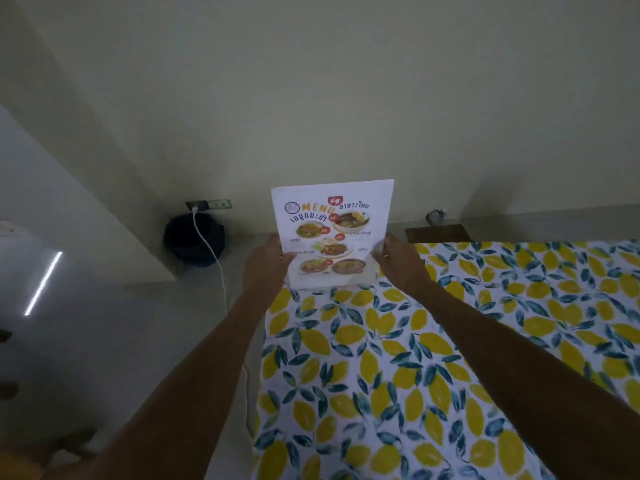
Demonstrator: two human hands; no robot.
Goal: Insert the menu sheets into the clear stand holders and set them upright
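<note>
Hands (266, 263) (398, 259) hold menu sheet (330, 220) upright

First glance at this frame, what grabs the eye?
The menu sheet, upright at the far edge of the table and partly down in a clear stand holder, with the left hand and right hand gripping its lower sides. Next, the lemon-print tablecloth filling the lower right. A white cable runs past a dark bin at the left.
</note>
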